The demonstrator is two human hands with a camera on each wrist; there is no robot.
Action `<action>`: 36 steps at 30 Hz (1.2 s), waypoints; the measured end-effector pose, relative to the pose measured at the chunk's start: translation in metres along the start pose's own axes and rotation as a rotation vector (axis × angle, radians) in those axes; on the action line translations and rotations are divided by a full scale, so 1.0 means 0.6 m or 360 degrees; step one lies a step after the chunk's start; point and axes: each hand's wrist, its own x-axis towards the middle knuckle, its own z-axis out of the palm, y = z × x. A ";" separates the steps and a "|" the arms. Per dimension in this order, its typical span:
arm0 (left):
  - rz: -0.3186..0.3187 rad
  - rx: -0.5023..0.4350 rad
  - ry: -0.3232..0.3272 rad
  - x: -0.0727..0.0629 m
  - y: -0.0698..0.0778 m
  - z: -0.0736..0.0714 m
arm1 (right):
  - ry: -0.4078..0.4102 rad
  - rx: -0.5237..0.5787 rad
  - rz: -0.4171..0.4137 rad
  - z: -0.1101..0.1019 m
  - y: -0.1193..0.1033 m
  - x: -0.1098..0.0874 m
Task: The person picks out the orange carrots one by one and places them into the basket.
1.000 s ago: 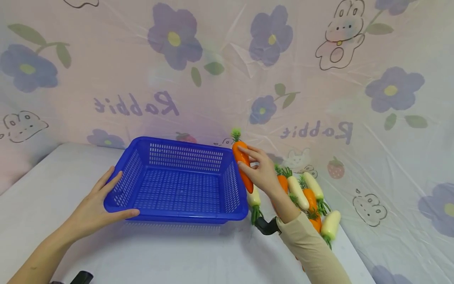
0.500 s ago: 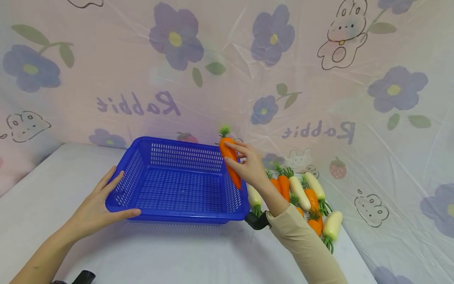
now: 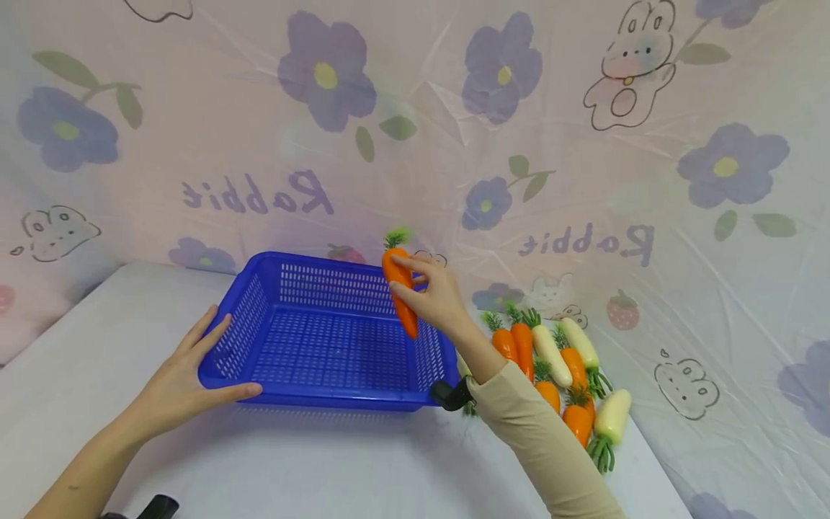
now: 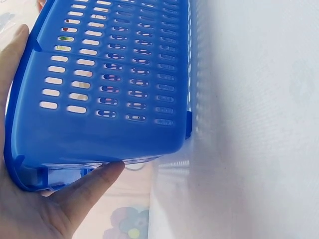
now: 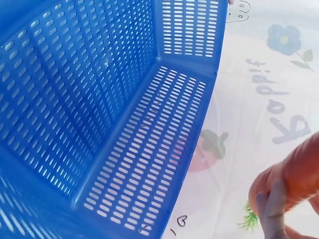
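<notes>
In the head view my right hand [image 3: 431,292] pinches an orange carrot [image 3: 399,285] with a green leafy top. The carrot hangs tip down over the right part of a blue plastic basket [image 3: 311,401]. Part of the carrot [image 5: 294,174] and some fingers show at the right edge of the right wrist view. My left hand [image 3: 178,386] grips the basket's near left corner, fingers over the left rim and thumb by the front edge. Up close in the left wrist view, this hand [image 4: 30,209] wraps the corner of the slotted basket wall [image 4: 99,134].
Right of the basket, several orange carrots [image 3: 521,346] and white radishes [image 3: 551,357] lie in a loose pile on the white table [image 3: 324,468]. One radish is mostly hidden behind the right forearm. A printed curtain [image 3: 415,158] hangs directly behind the table.
My right hand has carried the carrot leftward, from beside the basket's right rim to over its inside. The left hand stays on the basket, which has hardly moved.
</notes>
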 end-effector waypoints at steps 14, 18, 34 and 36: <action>0.0009 -0.0037 0.0007 0.001 -0.001 -0.001 | -0.0051 0.0006 -0.0012 0.029 -0.001 0.028; 0.0022 -0.0056 0.0013 0.000 -0.002 -0.002 | -0.0083 0.0024 -0.0037 0.035 0.001 0.033; 0.0016 -0.0041 0.0032 0.002 -0.005 0.000 | -0.0376 0.0227 -0.0233 0.070 0.035 0.063; 0.0012 -0.0040 0.0032 0.002 -0.004 0.000 | -0.0398 0.0272 -0.0251 0.077 0.039 0.066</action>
